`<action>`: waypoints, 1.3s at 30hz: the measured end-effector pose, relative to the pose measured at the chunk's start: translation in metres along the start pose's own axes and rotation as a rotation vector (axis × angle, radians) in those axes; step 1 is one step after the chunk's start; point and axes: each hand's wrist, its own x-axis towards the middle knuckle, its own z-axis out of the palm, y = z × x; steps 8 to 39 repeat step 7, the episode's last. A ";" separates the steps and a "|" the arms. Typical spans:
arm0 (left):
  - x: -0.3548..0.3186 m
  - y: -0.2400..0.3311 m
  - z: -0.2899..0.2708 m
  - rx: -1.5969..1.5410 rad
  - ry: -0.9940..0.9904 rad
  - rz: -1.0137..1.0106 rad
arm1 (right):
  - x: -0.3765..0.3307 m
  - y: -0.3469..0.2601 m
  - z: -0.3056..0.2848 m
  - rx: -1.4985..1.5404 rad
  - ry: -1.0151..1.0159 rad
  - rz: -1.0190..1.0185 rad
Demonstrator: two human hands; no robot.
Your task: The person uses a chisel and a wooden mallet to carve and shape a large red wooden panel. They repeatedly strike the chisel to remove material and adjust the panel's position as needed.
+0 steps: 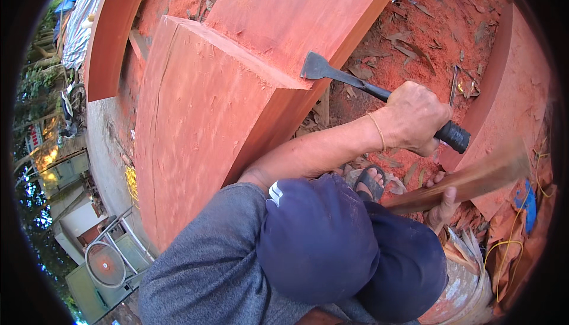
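My left hand (416, 117) is closed in a fist around the handle of a chisel (349, 78), which has a wide flat blade and a black-wrapped grip end. The blade's edge meets the stepped corner of a large reddish wooden beam (201, 117). Lower right, my right hand (441, 209) grips a brown wooden club (474, 181). Its thumb and some fingertips show, but my knees in dark blue cloth (320, 242) hide that forearm. The club's far end is smeared by motion and stands apart from the chisel's butt.
Another curved reddish timber (115, 34) stands at the far left, and a broad one (504, 99) lies at the right. Red sawdust and shavings (427, 40) cover the ground. My sandalled foot (370, 182) is beside the beam. Yellow cord (504, 243) trails at the lower right.
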 end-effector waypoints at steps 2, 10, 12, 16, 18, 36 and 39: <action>0.003 -0.001 -0.007 0.011 0.004 0.003 | 0.004 -0.005 -0.001 -0.216 -0.118 0.036; 0.004 -0.003 -0.011 -0.008 0.030 -0.001 | 0.008 0.000 -0.021 0.089 -0.128 -0.016; 0.004 -0.003 -0.011 -0.008 0.030 -0.001 | 0.008 0.000 -0.021 0.089 -0.128 -0.016; 0.004 -0.003 -0.011 -0.008 0.030 -0.001 | 0.008 0.000 -0.021 0.089 -0.128 -0.016; 0.004 -0.003 -0.011 -0.008 0.030 -0.001 | 0.008 0.000 -0.021 0.089 -0.128 -0.016; 0.004 -0.003 -0.011 -0.008 0.030 -0.001 | 0.008 0.000 -0.021 0.089 -0.128 -0.016; 0.004 -0.003 -0.011 -0.008 0.030 -0.001 | 0.008 0.000 -0.021 0.089 -0.128 -0.016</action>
